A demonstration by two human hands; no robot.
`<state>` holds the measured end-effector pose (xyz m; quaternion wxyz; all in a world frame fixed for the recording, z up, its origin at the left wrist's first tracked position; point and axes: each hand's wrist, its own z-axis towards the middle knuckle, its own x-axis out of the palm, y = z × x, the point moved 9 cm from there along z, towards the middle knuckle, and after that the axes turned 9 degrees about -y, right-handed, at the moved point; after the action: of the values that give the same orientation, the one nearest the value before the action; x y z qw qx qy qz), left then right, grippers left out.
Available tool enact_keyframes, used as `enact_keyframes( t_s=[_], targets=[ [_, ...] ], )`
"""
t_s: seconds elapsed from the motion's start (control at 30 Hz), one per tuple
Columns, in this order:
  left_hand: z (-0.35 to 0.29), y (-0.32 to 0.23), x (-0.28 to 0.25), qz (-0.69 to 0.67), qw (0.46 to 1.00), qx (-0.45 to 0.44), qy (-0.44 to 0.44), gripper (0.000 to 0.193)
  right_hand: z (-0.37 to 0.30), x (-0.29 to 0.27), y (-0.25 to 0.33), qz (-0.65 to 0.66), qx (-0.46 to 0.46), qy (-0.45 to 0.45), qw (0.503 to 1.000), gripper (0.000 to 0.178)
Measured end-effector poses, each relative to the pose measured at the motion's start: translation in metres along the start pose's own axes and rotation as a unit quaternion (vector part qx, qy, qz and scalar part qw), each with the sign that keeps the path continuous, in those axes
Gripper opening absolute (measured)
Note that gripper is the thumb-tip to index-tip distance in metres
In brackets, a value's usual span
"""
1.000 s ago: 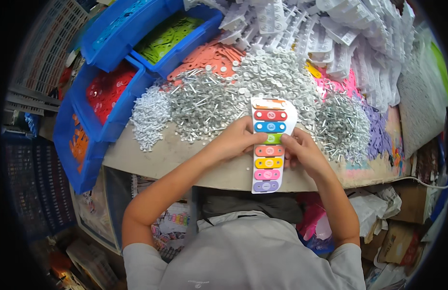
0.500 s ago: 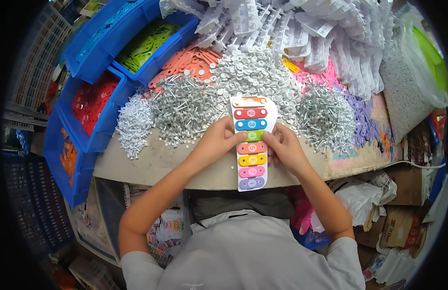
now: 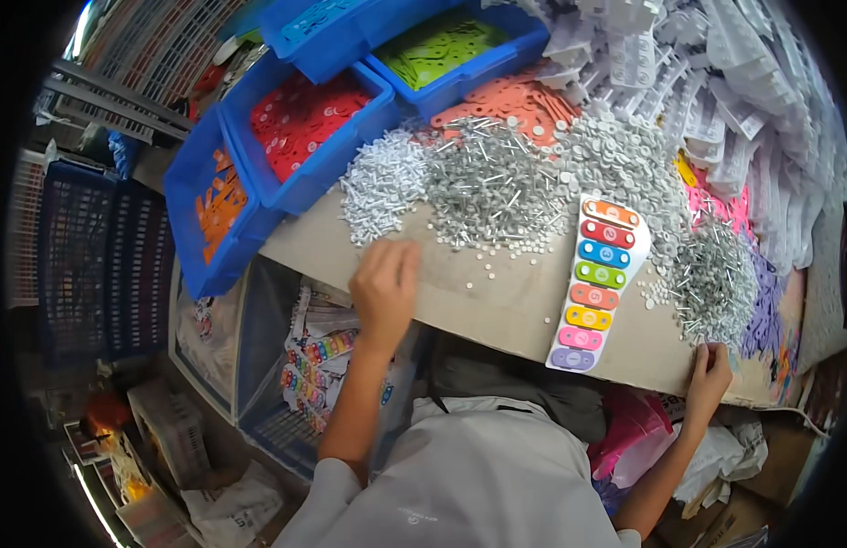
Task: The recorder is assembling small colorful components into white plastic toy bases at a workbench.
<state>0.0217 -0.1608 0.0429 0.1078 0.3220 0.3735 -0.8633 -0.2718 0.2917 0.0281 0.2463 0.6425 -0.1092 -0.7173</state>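
A toy xylophone (image 3: pixel 599 297) with a white base and several coloured bars lies on the table. White caps show at the ends of its upper bars; dark holes mark the lower ones. My left hand (image 3: pixel 385 281) is at the near side of a pile of small white pins (image 3: pixel 380 187), fingers curled together, their tips hidden. At the near edge of the right-hand pile of silver screws (image 3: pixel 716 283), my right hand (image 3: pixel 711 370) has its fingers pinched; anything between them is too small to make out.
Another silver screw pile (image 3: pixel 492 187) and a heap of white round caps (image 3: pixel 620 160) lie farther back. Blue bins hold orange bars (image 3: pixel 221 208), red bars (image 3: pixel 305 123) and green bars (image 3: pixel 446 53). White bases (image 3: pixel 752 119) are stacked far right. A crate (image 3: pixel 305 438) with finished xylophones sits below the table.
Both hands have let go of the xylophone, which now lies on the table. My left hand has moved left to the white pins, my right hand right to the screws. The view has turned left.
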Motion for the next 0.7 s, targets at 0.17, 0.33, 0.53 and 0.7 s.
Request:
enact_keyframes(
  t_s=[0.17, 0.33, 0.53, 0.7],
  targets=[
    [0.02, 0.027, -0.02, 0.076, 0.996, 0.007, -0.035, 0.006, 0.003, 0.011, 0.01, -0.005, -0.066, -0.018, 0.998, 0.016],
    [0.022, 0.027, -0.008, 0.14, 0.989, 0.037, -0.001, 0.01, 0.001, 0.013, 0.011, 0.019, -0.049, -0.018, 0.998, 0.013],
    [0.021, 0.03, 0.001, 0.182, 0.982, 0.039, -0.018, 0.014, 0.002, 0.004, 0.011, 0.025, -0.013, -0.042, 0.999, 0.01],
    [0.019, 0.027, 0.006, 0.209, 0.977, 0.028, -0.032, 0.01, -0.012, -0.015, 0.067, 0.154, 0.002, -0.111, 0.982, 0.002]
  ],
)
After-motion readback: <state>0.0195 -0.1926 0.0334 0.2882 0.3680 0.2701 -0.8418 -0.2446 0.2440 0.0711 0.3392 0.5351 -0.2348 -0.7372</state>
